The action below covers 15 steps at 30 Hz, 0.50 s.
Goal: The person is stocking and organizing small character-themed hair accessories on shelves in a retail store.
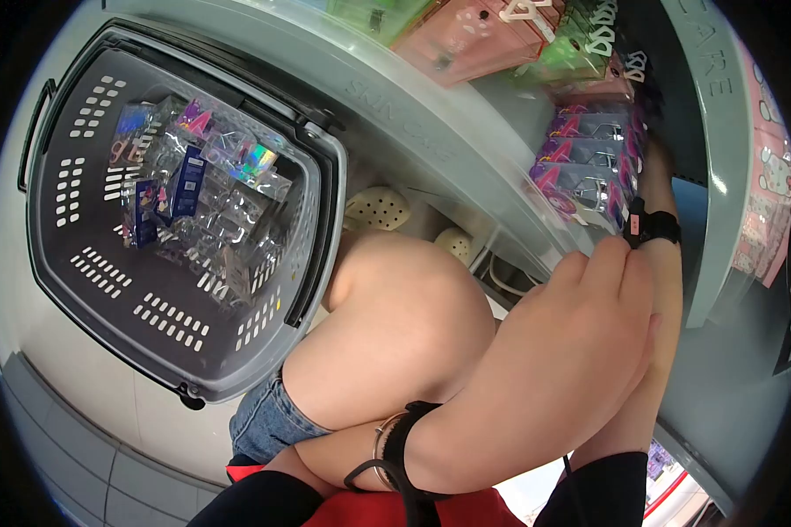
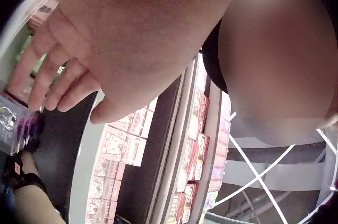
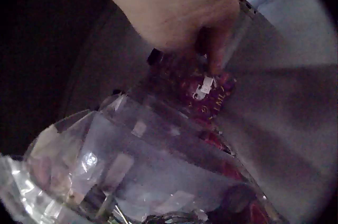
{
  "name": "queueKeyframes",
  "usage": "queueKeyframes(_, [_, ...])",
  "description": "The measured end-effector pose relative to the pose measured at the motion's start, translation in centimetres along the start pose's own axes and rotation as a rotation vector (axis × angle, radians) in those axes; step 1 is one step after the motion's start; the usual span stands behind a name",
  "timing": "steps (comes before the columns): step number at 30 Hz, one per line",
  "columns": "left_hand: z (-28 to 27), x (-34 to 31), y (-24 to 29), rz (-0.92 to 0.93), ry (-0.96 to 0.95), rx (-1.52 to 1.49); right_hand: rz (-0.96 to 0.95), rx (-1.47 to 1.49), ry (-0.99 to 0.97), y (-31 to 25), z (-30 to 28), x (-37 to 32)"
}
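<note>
My right hand (image 3: 195, 29) reaches deep into the shelf, behind a row of eyelash curler packs (image 1: 589, 158). Its fingers grip the edge of a dark purple pack (image 3: 203, 94) with yellow lettering and a small pale label. From the head view, that hand is mostly hidden beyond the row; only the forearm and black wrist strap (image 1: 654, 227) show. My left hand (image 1: 593, 316) hangs loosely over the right forearm, in front of the packs. The left wrist view shows its palm with relaxed fingers (image 2: 53, 76) and nothing held.
A grey shopping basket (image 1: 79, 255) with clear plastic packs (image 1: 229, 202) stands to the left, beside my bent knee. Green and pink pouches (image 1: 479, 35) hang farther along the shelf. A grey divider (image 1: 716, 176) separates pink cartoon boxes (image 1: 769, 167) on the right.
</note>
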<state>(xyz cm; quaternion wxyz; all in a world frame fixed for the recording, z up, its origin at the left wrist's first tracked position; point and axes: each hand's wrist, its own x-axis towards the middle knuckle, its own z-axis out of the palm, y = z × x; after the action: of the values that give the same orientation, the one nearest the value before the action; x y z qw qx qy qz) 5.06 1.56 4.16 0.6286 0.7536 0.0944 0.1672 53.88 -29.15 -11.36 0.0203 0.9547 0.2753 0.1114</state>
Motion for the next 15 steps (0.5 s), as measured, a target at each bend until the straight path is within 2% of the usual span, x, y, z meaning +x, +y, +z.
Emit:
queueKeyframes(2, [0.1,-0.1,-0.1,0.021,-0.015,0.026,0.14,0.089,-0.141,-0.6,-0.2,0.3])
queueKeyframes(3, [0.1,-0.1,-0.1,0.02,-0.015,0.025,0.14,0.089,-0.141,-2.0,-1.1,0.4])
queueKeyframes(5, [0.3,0.0,-0.1,0.018,0.016,-0.007,0.752,0.849,-0.164,-6.2,-3.0,-0.1])
queueKeyframes(6, [0.3,0.0,-0.1,0.018,0.016,-0.007,0.753,0.849,-0.164,-6.6,-2.8,-0.3])
queueKeyframes(9, [0.3,0.0,0.0,0.008,0.009,-0.033,0.613,0.945,-0.006,-8.0,-2.6,-0.8])
queueKeyframes(15, [0.4,0.0,0.0,0.004,0.006,-0.019,0.536,1.168,-0.034,-11.0,-5.0,-1.9])
